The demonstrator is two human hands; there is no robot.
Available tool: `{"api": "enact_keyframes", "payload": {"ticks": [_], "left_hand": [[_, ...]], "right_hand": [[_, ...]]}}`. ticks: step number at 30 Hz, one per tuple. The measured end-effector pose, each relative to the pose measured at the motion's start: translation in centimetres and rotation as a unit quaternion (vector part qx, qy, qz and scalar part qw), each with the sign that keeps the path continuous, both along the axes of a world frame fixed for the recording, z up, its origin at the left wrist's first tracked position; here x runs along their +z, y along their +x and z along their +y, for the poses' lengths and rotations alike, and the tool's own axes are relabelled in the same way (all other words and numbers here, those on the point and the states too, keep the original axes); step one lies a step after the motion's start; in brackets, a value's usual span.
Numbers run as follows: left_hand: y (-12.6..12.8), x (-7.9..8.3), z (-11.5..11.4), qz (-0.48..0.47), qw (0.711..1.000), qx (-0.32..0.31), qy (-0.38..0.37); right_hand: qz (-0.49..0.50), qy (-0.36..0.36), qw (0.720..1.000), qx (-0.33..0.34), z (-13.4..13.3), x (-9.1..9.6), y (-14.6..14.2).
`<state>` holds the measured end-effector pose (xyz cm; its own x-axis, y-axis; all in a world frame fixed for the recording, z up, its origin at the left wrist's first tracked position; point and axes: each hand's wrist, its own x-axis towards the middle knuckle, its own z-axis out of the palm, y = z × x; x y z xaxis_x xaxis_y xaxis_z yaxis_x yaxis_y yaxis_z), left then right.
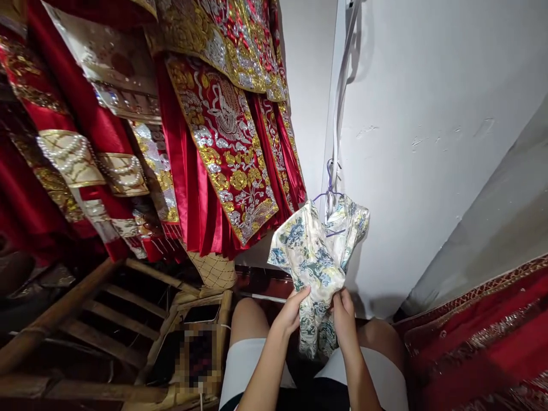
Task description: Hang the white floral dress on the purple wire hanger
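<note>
A cream satin garment with blue flowers point(314, 257) hangs on a purple hanger point(329, 191) against the white wall. My left hand point(291, 311) grips its lower left part, fingers curled into the cloth. Close beside it, my right hand point(345, 317) pinches the fabric on the right. Both hands are just above my knees, and the hem drops between them.
Red robes with gold and silver embroidery point(222, 137) hang at the left and top. A bamboo chair point(107, 319) stands at the lower left. Red embroidered cloth point(483, 342) lies at the lower right. A white wall point(428, 142) fills the right.
</note>
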<state>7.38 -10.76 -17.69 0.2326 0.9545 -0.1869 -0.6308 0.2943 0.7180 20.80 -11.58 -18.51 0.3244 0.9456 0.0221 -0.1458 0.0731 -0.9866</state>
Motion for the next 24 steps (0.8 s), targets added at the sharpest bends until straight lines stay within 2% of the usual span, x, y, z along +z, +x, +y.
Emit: {"api": "enact_keyframes", "payload": {"ticks": [4, 8, 12, 16, 24], "left_hand": [[-0.4, 0.1, 0.0, -0.001, 1.0, 0.001, -0.004], [-1.0, 0.9, -0.1, 0.02, 1.0, 0.004, -0.001], [-1.3, 1.8, -0.3, 0.028, 1.0, 0.009, 0.004], [-1.4, 2.0, -0.3, 0.036, 0.999, 0.012, 0.001], [-1.4, 1.6, -0.6, 0.041, 0.999, -0.024, 0.01]], "right_hand": [[-0.004, 0.029, 0.999, 0.025, 0.3, -0.6, -0.1], [-0.03, 0.054, 0.995, 0.073, 0.4, -0.4, -0.2], [-0.04, 0.023, 0.993, 0.106, 0.0, 0.0, -0.5], [-0.01, -0.012, 0.99, 0.137, -0.5, 0.1, -0.3], [0.065, -0.018, 0.99, 0.127, -1.1, 1.6, 0.2]]}}
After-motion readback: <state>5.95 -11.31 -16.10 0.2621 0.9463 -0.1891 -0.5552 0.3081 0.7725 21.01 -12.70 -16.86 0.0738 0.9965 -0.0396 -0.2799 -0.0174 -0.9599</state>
